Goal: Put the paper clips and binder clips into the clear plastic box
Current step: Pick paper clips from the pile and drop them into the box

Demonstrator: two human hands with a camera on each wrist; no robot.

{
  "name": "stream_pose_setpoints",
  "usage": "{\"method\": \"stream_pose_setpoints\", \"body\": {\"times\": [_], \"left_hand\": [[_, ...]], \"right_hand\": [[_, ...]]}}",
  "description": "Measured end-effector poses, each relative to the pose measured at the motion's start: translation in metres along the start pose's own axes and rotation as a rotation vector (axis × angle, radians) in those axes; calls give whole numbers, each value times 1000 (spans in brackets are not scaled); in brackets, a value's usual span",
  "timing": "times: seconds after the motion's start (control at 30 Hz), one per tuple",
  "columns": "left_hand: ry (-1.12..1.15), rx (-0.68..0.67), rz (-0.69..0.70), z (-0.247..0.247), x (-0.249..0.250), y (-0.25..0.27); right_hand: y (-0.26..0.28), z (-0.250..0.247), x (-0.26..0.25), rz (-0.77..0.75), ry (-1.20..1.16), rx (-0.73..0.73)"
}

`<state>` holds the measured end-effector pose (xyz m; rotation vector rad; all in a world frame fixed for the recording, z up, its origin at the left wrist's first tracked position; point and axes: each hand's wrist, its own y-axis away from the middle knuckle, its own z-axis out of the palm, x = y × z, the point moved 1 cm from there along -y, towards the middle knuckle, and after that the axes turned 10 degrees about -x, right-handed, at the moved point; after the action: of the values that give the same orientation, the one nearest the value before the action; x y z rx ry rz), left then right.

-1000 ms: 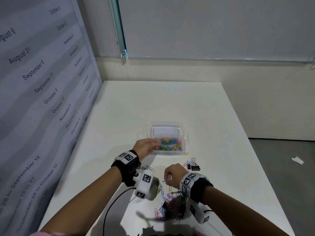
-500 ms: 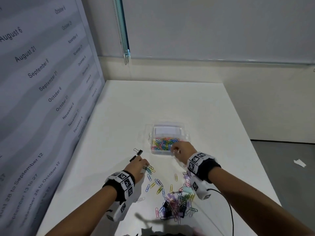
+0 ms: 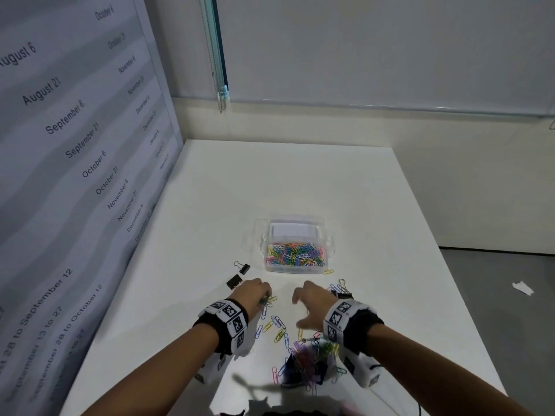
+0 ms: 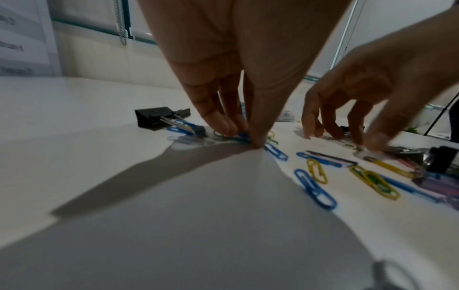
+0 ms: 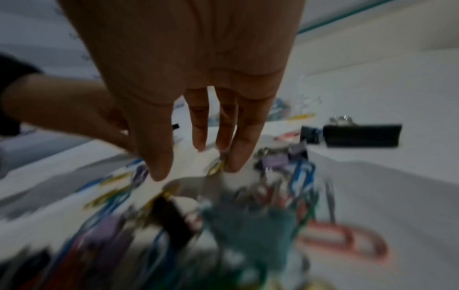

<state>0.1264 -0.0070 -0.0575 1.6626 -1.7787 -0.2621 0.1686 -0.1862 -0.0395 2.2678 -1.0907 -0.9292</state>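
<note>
The clear plastic box (image 3: 327,250) stands mid-table with several coloured paper clips (image 3: 295,253) inside. My left hand (image 3: 265,297) is down on the table in front of it. In the left wrist view its thumb and fingers (image 4: 223,125) pinch a blue paper clip (image 4: 242,135) among loose ones. My right hand (image 3: 300,310) hovers just right of it with fingers spread and empty, blurred in the right wrist view (image 5: 196,168). A tangled pile of paper clips and binder clips (image 3: 309,358) lies close to me under the right wrist.
Two black binder clips (image 3: 244,268) (image 3: 234,282) lie left of the box, and another (image 3: 342,291) lies to the right. Loose blue and yellow clips (image 3: 277,328) are scattered between my hands. A banner wall runs along the table's left edge. The table's right edge drops to the floor.
The right hand has come back from the box toward the pile and opened. The left hand, at the box a second ago, stays low on the loose clips and pinches one.
</note>
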Motion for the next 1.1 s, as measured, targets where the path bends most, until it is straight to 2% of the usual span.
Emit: {"method": "stream_pose_setpoints", "body": {"times": [0.13,0.27,0.37,0.5,0.63,0.73,1.1], "left_hand": [[128,-13,12,5,10,0],[490,-4,2,12,12,4],[588,-2,6,13,6,10],[438,12,14,11,-6,25],[273,-118,-5,20,-10,38],[153,-130,28,29,-10,40],[207,-21,26,23,18,8]], "right_hand": [[-4,22,-12,-53,-28,-15],[-9,30,-19,-53,-177,70],[-11,27,-19,-43,-242,121],[-16,20,-19,-83,-164,58],[-18,17,-20,-109,-149,45],[-17,16,-19,-92,-151,39],[-6,-3,-10,-28,-167,103]]}}
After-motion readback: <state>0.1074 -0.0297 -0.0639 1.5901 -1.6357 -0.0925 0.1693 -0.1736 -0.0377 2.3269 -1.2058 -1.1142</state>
